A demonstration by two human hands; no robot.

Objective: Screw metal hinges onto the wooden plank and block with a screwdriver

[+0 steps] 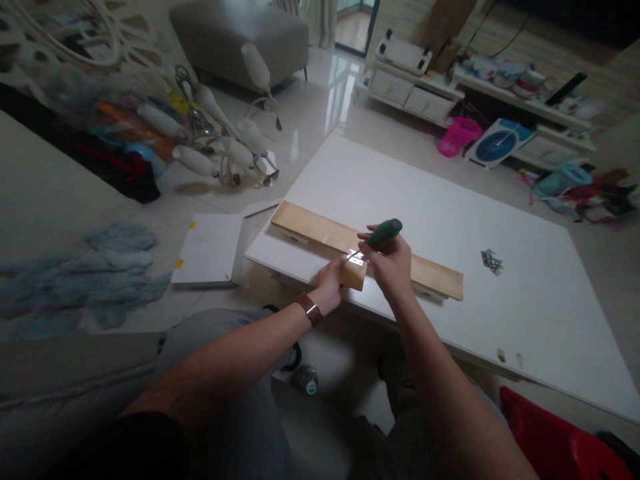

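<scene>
A long light wooden board [320,230] lies across the near part of a white table [500,313]. A small wooden block [356,277] stands against the board's near side, with a shiny metal hinge [355,259] on top. My left hand [331,280] grips the block from the left. My right hand [393,263] holds a green-handled screwdriver [384,233], its tip down on the hinge.
A small pile of metal hardware [491,261] lies on the table to the right. A white panel [207,250] and a chandelier [225,137] lie on the floor to the left. A red object [550,440] sits at the lower right. A pink basket [457,135] stands farther back.
</scene>
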